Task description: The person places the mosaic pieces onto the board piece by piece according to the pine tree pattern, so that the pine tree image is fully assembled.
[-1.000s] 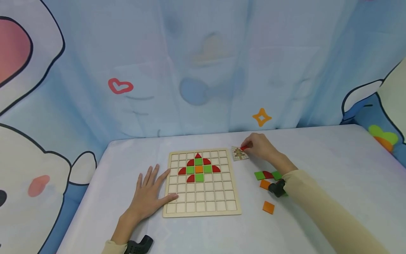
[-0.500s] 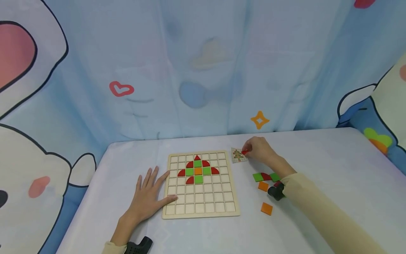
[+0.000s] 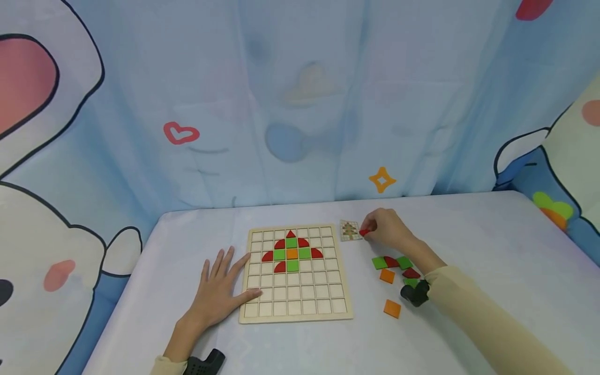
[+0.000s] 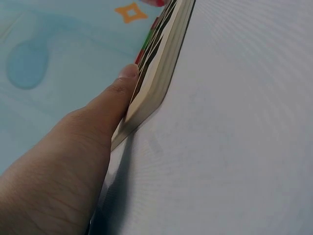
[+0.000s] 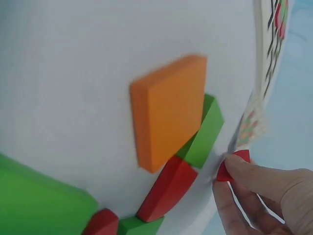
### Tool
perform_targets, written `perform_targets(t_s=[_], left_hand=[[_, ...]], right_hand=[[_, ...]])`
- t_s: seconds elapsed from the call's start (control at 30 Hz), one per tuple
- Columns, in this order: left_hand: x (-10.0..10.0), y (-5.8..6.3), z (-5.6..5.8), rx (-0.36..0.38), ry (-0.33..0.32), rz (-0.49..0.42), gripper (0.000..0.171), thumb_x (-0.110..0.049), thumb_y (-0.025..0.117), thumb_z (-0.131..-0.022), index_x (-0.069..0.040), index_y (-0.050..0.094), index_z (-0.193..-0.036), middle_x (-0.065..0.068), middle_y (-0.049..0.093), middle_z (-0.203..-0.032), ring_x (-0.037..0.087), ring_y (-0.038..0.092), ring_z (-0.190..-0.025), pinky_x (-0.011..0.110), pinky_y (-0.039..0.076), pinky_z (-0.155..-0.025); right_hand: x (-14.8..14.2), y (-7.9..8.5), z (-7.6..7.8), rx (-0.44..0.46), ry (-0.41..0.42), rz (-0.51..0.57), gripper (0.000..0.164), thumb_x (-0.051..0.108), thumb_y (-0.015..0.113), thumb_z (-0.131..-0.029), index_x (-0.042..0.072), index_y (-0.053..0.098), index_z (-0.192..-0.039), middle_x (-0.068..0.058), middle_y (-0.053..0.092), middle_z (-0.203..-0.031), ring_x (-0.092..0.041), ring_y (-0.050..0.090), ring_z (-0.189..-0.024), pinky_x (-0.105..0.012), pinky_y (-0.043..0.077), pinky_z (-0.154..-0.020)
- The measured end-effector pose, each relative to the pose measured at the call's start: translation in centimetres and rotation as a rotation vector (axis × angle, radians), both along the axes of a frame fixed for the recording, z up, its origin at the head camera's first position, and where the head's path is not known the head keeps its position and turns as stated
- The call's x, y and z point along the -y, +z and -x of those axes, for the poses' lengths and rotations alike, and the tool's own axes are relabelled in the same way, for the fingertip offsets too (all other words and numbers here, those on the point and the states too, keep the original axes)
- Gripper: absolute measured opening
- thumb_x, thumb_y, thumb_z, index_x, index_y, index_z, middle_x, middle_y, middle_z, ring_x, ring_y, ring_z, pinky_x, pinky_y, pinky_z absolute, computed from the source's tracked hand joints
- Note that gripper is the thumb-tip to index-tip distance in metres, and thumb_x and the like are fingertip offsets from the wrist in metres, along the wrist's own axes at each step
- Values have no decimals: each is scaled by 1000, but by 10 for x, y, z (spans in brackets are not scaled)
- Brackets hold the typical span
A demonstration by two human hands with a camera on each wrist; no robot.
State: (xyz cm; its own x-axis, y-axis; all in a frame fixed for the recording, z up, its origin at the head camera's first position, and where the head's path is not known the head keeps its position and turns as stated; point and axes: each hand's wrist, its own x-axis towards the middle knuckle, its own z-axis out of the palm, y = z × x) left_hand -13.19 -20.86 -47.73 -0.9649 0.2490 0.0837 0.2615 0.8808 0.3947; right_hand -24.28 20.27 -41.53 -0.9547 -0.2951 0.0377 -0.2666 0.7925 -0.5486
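My left hand (image 3: 217,286) lies with spread, straight fingers along the left edge of a wooden grid board (image 3: 323,311); its thumb (image 4: 115,98) rests on the rim. Set in the board are red quarter-round tiles (image 3: 267,255), a red triangle (image 3: 290,234), green squares (image 3: 292,265) and one orange square (image 3: 292,253). Beyond the board's right side, my right hand (image 3: 386,230) pinches a red quarter-round tile (image 5: 225,171) between thumb and fingers. This tile is just right of a small pattern card (image 3: 349,229) printed with a tree.
Right of the board, loose tiles lie on the white cloth: orange squares (image 3: 391,309), green squares (image 3: 379,263) and red quarter-rounds (image 3: 411,273). The right wrist's black camera (image 3: 415,293) hangs close to them. A blue patterned curtain (image 3: 300,104) stands behind the table.
My right hand, still pinching the red tile, has drawn slightly right and nearer, uncovering more of the card. My left hand stays on the board. The head view has tilted slightly.
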Motion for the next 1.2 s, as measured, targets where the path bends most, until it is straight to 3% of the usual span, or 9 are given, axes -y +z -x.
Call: perform_targets(t_s=[0.23, 0.37, 0.6, 0.77, 0.97, 1.1, 1.2], left_hand=[[1, 0, 0, -2, 2, 9, 91, -68, 65, -91, -20, 39, -164, 20, 21, -172, 44, 8, -160, 69, 1, -124], [2, -1, 0, -4, 9, 6, 92, -67, 67, -90, -20, 39, -164, 20, 20, -172, 44, 8, -160, 69, 0, -124], [2, -3, 2, 13, 4, 8, 93, -68, 66, -90, -21, 37, -165, 19, 18, -173, 42, 6, -160, 68, -1, -124], [1, -2, 1, 22, 4, 7, 91, -68, 65, -91, -21, 38, -164, 19, 19, -173, 42, 6, -160, 68, -1, -124], [0, 0, 1, 21, 8, 15, 91, -69, 64, -91, -21, 38, -164, 19, 20, -173, 43, 7, -160, 69, 0, -124], [0, 0, 0, 16, 4, 15, 91, -68, 65, -91, -21, 39, -164, 20, 20, -172, 43, 7, -160, 69, 0, -124], [1, 0, 0, 10, 3, 13, 90, -67, 65, -91, -21, 39, -164, 20, 21, -172, 43, 8, -160, 69, 1, -124]], right_hand=[[15, 12, -23, -78, 82, 18, 17, -12, 75, -87, -7, 78, -102, -8, 65, -82, -21, 55, -75, -30, 50, -67], [35, 17, -37, -55, 150, 104, 10, -10, 79, -85, -2, 76, -90, -4, 68, -82, -17, 59, -74, -27, 52, -66], [65, 11, -54, -44, 243, 190, 20, -9, 82, -83, 7, 72, -78, 3, 66, -77, -10, 60, -71, -24, 55, -66], [77, 6, -58, -2, 282, 219, 10, -8, 80, -86, 0, 79, -91, 1, 67, -81, -10, 59, -72, -23, 55, -66], [85, 0, -62, 78, 340, 213, 24, -10, 72, -90, -6, 78, -113, -2, 56, -83, -11, 52, -75, -22, 50, -65], [89, -1, -64, 108, 367, 158, 23, -8, 70, -93, -3, 79, -113, -1, 49, -83, -13, 46, -77, -22, 44, -64], [91, -3, -64, 105, 383, 162, 20, -8, 70, -93, -1, 79, -110, -1, 51, -85, -12, 50, -79, -22, 48, -66]])
